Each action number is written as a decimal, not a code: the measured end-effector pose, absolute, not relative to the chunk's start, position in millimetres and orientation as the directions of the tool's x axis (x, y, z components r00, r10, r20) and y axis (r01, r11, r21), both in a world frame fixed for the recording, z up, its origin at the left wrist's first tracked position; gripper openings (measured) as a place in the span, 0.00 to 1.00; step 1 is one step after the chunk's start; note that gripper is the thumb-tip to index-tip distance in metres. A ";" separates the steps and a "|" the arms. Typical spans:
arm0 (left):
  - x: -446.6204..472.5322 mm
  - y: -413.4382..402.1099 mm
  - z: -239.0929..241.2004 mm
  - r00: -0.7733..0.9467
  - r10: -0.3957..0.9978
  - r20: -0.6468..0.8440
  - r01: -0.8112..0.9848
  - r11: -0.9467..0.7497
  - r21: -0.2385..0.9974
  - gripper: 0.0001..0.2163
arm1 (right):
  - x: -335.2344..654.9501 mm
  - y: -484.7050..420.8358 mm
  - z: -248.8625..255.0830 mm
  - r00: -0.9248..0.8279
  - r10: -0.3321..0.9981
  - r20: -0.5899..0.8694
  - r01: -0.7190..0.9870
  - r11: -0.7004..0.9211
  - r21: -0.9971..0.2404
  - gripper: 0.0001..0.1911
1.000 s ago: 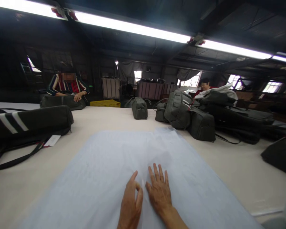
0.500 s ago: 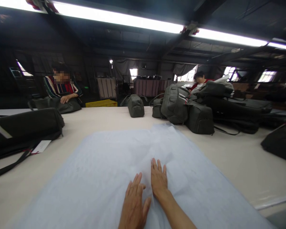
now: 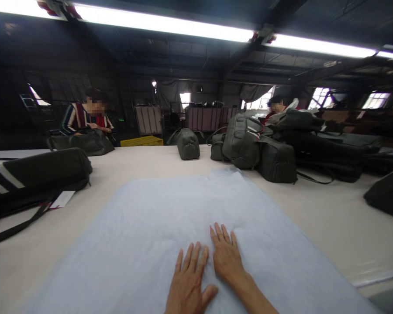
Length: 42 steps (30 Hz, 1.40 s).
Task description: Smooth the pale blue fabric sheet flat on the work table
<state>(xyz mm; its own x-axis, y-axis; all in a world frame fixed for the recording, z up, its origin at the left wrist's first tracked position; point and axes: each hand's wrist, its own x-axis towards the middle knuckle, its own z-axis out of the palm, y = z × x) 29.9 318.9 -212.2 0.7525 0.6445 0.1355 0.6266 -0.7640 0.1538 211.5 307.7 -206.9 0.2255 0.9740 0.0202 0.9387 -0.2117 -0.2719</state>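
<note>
Pale blue tissue sheet (image 3: 170, 218); cream table top (image 3: 330, 218); dark olive fabric bags (image 3: 245, 141), one white-striped (image 3: 36, 172); yellow crate (image 3: 143, 141).

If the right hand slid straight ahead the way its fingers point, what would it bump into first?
The right hand lies flat on the pale blue sheet. Sliding on, it would cross bare sheet, then probably meet the dark green bags, though depth is hard to judge.

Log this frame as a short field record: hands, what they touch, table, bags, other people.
left hand: flat, palm down, fingers spread, on the sheet
right hand: flat, palm down, beside the left hand
sheet: thin pale blue sheet spread on the table
table: wide, cream top
long bag: dark, white stripes, tag, left side
bag pile: dark bags, far right
small bag: stands alone, far middle
people: two at the far edge, behind bags
</note>
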 end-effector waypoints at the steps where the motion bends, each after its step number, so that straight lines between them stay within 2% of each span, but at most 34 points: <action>1: 30.2 318.9 -213.2 0.744 0.654 0.139 0.635 -0.756 0.161 0.40 | 210.7 306.8 -207.6 0.233 0.972 0.019 0.937 -0.220 -0.273 0.33; 7: 32.5 316.1 -212.6 0.687 0.723 0.073 0.685 -0.678 0.265 0.37 | 204.1 303.6 -195.1 0.272 0.962 -0.015 0.930 -0.267 -0.251 0.32; 13: 33.1 315.2 -212.9 0.674 0.735 0.072 0.697 -0.665 0.268 0.37 | 194.8 296.8 -178.7 0.327 0.943 -0.058 0.926 -0.332 -0.177 0.33; 20: 33.9 313.1 -211.3 0.677 0.731 0.079 0.688 -0.668 0.285 0.36 | 195.2 300.1 -176.6 0.394 0.918 -0.047 0.894 -0.395 -0.212 0.30; 22: 33.1 312.3 -208.4 0.679 0.731 0.066 0.685 -0.663 0.302 0.34 | 196.0 302.8 -170.2 0.430 0.903 0.008 0.879 -0.416 -0.234 0.30; 24: 32.4 312.3 -206.1 0.678 0.733 0.054 0.684 -0.657 0.317 0.33 | 197.0 306.3 -164.0 0.383 0.916 0.121 0.903 -0.344 -0.257 0.29; 26: 32.3 313.4 -205.1 0.679 0.733 0.037 0.685 -0.652 0.326 0.33 | 198.5 310.8 -161.8 0.238 0.948 0.212 0.947 -0.179 -0.265 0.29; 29: 33.5 315.6 -204.8 0.689 0.725 0.009 0.680 -0.651 0.337 0.34 | 202.3 319.2 -169.4 0.044 0.986 0.160 0.953 0.006 -0.301 0.28; 33: 35.7 316.7 -202.5 0.697 0.716 -0.027 0.680 -0.649 0.342 0.37 | 207.8 327.5 -186.7 0.006 1.000 -0.016 0.931 -0.012 -0.366 0.28; 38: 34.0 316.1 -203.1 0.703 0.710 -0.046 0.673 -0.643 0.366 0.39 | 208.6 329.5 -191.6 0.038 0.999 -0.030 0.895 -0.047 -0.443 0.28; 42: 33.3 315.4 -206.5 0.678 0.734 -0.032 0.695 -0.627 0.351 0.34 | 205.2 334.8 -179.9 0.058 0.998 -0.035 0.831 -0.068 -0.552 0.28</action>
